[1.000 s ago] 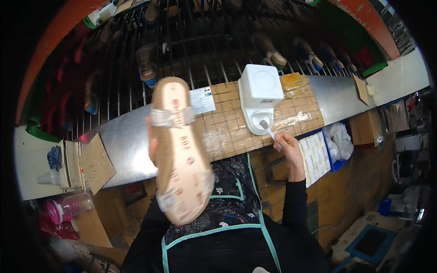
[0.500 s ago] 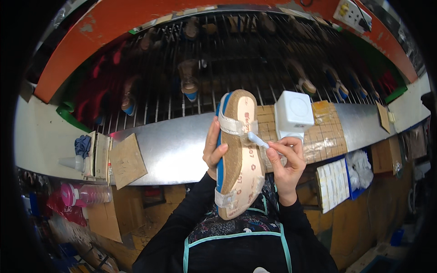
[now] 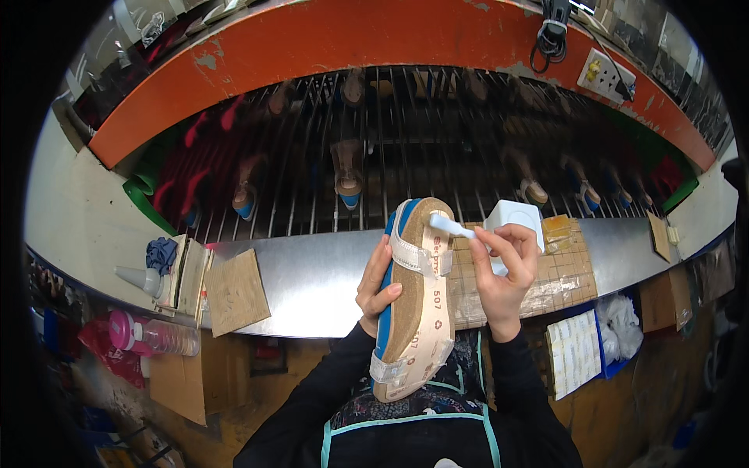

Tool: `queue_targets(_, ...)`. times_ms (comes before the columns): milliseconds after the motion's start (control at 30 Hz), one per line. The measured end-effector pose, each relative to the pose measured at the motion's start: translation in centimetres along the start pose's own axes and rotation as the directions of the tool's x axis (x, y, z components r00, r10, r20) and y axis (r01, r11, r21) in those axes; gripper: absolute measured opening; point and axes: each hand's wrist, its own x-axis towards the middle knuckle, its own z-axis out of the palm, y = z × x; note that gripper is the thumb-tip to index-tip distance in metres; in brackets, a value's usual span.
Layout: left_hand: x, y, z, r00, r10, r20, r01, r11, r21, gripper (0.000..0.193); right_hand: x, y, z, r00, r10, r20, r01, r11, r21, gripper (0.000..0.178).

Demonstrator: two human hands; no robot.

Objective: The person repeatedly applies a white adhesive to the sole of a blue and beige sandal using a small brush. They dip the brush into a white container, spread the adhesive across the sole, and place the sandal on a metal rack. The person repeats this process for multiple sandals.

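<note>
My left hand [image 3: 376, 290] grips a sandal [image 3: 407, 300] by its left side, around a blue shoe last [image 3: 383, 331]. The sandal has a cork-like midsole and pale straps, and its pale, red-printed underside is turned up. In my right hand [image 3: 505, 273], thumb and fingers pinch a small pale brush [image 3: 449, 225] shaped like a toothbrush. Its white head lies at the far end of the underside; whether it touches cannot be seen for certain. Behind the right fingers stands a white container [image 3: 515, 214], partly hidden.
Beyond the metal worktop [image 3: 304, 281], a rod conveyor [image 3: 304, 187] carries several shoes on lasts. A taped cardboard sheet [image 3: 573, 273] covers the worktop's right part. At left lie a wooden board [image 3: 236, 295] and a white cone [image 3: 139, 278]; a pink-capped bottle [image 3: 156, 335] sits lower.
The brush has moved from the middle strap to the far end of the underside, with my right hand following. The whole scene sits lower in the view.
</note>
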Motion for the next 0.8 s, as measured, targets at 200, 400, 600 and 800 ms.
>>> queue_targets(200, 2.7, 2.0, 0.3, 0.866, 0.5, -0.006, -0.498, 0.863, 0.083, 0.041, 0.2, -0.1, -1.6, 0.99, -0.101, 0.095, 0.105, 0.994, -0.043, 0.022)
queue_targets(400, 2.1, 2.2, 0.0, 0.934, 0.355, 0.04, -0.356, 0.934, 0.032, 0.052, 1.0, 0.1, -3.6, 0.959, 0.009, 0.283, -0.023, 0.999, 0.046, 0.019)
queue_targets(600, 0.3, 2.0, 0.5, 0.981, -0.192, 0.023, 0.192, 0.958, -0.211, 0.076, -0.4, -0.1, -4.1, 0.969, -0.01, 0.245, -0.008, 0.997, 0.071, 0.02)
queue_targets(800, 0.6, 3.1, 2.0, 0.984, -0.161, -0.073, 0.134, 0.949, -0.285, 0.071, 0.5, 0.2, -5.5, 0.941, -0.132, 0.311, 0.074, 0.979, 0.191, 0.019)
